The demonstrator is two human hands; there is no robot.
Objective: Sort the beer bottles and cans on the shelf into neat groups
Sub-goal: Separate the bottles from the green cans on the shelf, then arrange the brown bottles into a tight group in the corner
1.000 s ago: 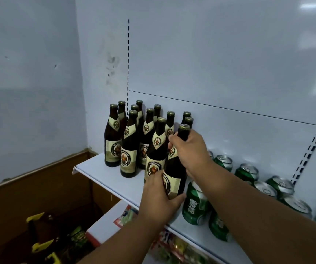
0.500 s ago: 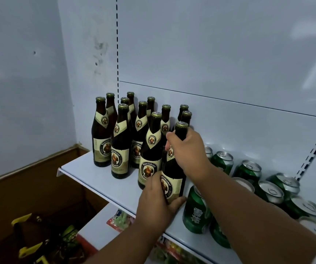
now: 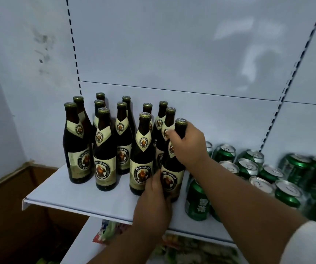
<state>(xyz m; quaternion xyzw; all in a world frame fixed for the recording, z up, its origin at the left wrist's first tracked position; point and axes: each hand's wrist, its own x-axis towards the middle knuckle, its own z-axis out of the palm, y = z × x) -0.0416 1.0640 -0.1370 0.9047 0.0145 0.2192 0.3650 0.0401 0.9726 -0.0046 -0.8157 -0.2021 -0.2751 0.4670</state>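
Because the brown bottle (image 3: 173, 164) stands at the shelf (image 3: 77, 199) front edge, the right hand (image 3: 188, 147) grips its neck while the left hand (image 3: 153, 202) clasps its base, steadying it beside the bottle group.

Dark brown bottles (image 3: 104, 153) with cream labels and gold caps stand left of the gripped bottle (image 3: 173, 168); green, silver-topped cans (image 3: 197, 202) right, on a white shelf (image 3: 81, 199).
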